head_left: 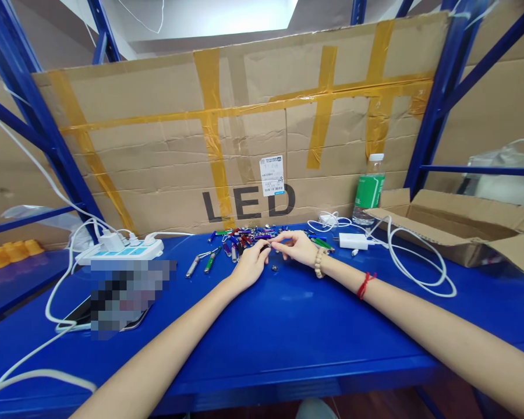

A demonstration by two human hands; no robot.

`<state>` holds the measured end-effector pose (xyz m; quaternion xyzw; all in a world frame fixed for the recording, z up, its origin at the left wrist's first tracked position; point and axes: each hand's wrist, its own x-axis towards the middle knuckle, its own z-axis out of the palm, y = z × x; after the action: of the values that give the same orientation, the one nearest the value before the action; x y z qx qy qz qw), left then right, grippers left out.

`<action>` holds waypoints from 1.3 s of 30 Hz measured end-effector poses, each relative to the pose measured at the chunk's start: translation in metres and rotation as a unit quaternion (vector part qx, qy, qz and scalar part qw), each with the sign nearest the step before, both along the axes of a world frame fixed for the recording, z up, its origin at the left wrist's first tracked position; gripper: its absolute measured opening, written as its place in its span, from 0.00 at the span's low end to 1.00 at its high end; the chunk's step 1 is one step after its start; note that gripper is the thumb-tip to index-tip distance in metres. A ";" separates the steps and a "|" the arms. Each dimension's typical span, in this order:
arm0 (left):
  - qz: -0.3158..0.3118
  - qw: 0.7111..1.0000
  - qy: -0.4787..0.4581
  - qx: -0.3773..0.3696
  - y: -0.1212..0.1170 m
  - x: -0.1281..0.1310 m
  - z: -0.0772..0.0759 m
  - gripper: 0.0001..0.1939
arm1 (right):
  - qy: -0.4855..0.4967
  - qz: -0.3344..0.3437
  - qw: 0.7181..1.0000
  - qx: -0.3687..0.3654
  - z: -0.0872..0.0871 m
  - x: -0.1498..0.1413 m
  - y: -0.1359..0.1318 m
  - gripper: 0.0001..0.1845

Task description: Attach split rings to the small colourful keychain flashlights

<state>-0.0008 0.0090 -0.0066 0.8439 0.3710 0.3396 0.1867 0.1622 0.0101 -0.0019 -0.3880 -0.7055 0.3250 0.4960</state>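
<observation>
My left hand [251, 263] and my right hand [297, 245] meet over the blue shelf top [288, 326], fingers pinched together on a small dark flashlight part [267, 247] held between them. A tiny dark piece [275, 268] lies on the surface just below the hands. Behind them a pile of small coloured keychain flashlights [244, 235] is spread along the cardboard wall. Two more flashlights [203, 263] lie apart at the left. My right wrist wears a bead bracelet and a red string.
A white power strip [122, 251] with plugged chargers and trailing cables sits left, a phone [81, 314] near it. A white charger [353, 240] and looped cable, a green-labelled bottle [369, 189] and an open cardboard box [458, 227] stand right. Taped cardboard marked LED backs the shelf.
</observation>
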 end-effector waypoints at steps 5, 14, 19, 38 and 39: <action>-0.004 1.000 0.004 0.004 0.000 0.000 -0.001 0.12 | -0.010 -0.013 1.000 -0.003 0.003 -0.001 -0.003 0.22; -0.014 1.000 0.024 0.001 0.001 -0.001 -0.001 0.14 | 0.021 -0.020 0.999 0.013 0.001 0.002 0.003 0.19; -0.018 1.000 0.015 0.002 -0.001 -0.003 0.000 0.14 | 0.019 -0.016 1.000 -0.003 0.001 0.001 0.001 0.18; -0.051 0.995 0.084 0.024 -0.005 -0.004 0.002 0.11 | -0.068 0.099 0.992 0.039 0.000 0.021 0.013 0.13; -0.051 0.994 0.092 0.026 -0.005 -0.004 0.002 0.11 | -0.065 0.102 0.992 0.040 0.000 0.021 0.013 0.13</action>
<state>-0.0053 0.0040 -0.0042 0.8937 0.3343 0.2604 0.1471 0.1832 0.0234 -0.0024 -0.3147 -0.7846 0.3193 0.4283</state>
